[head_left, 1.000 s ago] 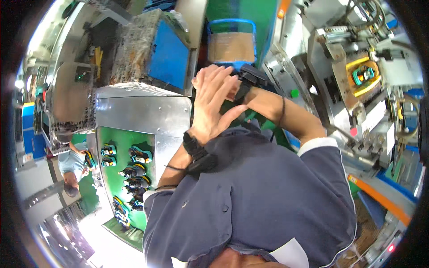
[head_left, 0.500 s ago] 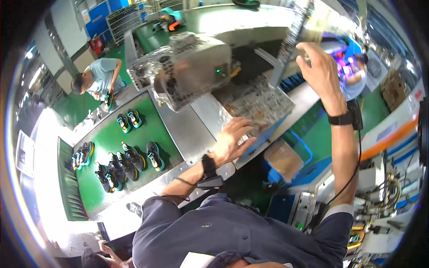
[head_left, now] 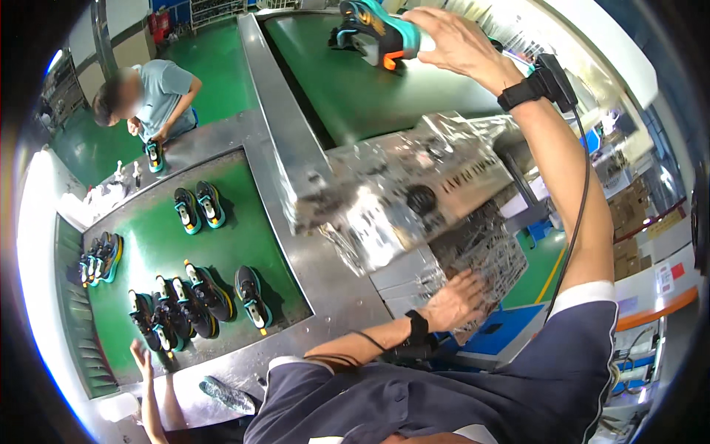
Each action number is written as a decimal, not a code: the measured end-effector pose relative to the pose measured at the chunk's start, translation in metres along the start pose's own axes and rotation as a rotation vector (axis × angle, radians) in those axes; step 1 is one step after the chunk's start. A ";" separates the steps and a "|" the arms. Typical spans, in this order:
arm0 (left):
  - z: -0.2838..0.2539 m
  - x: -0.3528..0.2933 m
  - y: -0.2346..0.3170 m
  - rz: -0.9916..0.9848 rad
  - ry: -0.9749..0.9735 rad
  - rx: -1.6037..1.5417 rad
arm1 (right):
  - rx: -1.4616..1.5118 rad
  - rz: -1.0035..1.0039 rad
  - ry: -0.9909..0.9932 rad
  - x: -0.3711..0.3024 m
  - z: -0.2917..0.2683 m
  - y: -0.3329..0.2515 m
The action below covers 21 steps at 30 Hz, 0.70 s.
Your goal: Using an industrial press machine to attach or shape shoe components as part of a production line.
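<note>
A shoe [head_left: 379,31] is clamped between the right fingers [head_left: 444,28], seemingly for control. Beneath the left fingers [head_left: 466,287], spread apart, plastic wrap [head_left: 506,265] is seen.

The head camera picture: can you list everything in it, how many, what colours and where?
teal-and-black shoe: one, orange accent, top middle, at the right hand; grip unclear
wrapped box: one, silvery grey, under the left hand
dark shoes: many, some overlapping, black with teal and yellow, left
green surfaces: two, green, left and top middle
wrapped bulky thing: one, silvery, centre
blue panel: one, blue, right of centre
sole-shaped piece: one, grey, lower left
co-worker: one, light blue-grey shirt, upper left
another person's hand: one, bare, lower left
red cylinder: one, red, upper left
wristbands: two, black, on the wearer's wrists
wearer's shirt: one, dark grey-blue, bottom
wearer's hands: two, bare, top and centre-right
</note>
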<state>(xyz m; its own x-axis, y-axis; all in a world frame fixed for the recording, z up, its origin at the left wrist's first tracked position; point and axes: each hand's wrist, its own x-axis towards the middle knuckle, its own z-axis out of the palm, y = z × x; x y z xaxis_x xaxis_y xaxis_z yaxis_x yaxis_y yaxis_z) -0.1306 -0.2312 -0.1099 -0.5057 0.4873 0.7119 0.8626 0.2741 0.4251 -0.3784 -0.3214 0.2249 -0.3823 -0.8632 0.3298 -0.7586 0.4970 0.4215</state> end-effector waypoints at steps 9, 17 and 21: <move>0.000 -0.003 -0.002 0.033 -0.269 -0.102 | 0.103 -0.015 0.025 0.036 0.074 0.032; -0.021 0.009 -0.009 -0.041 -0.194 -0.304 | 0.138 0.179 0.078 -0.042 0.004 0.029; -0.045 0.035 -0.001 -0.525 0.001 -1.260 | 0.419 0.553 0.285 -0.160 -0.035 0.020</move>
<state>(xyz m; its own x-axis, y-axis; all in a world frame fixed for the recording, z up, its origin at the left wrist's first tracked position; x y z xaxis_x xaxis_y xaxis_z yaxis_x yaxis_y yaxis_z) -0.1500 -0.2516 -0.0606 -0.7680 0.5600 0.3108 -0.0246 -0.5106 0.8594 -0.3141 -0.1697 0.2098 -0.6578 -0.4125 0.6302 -0.6546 0.7269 -0.2075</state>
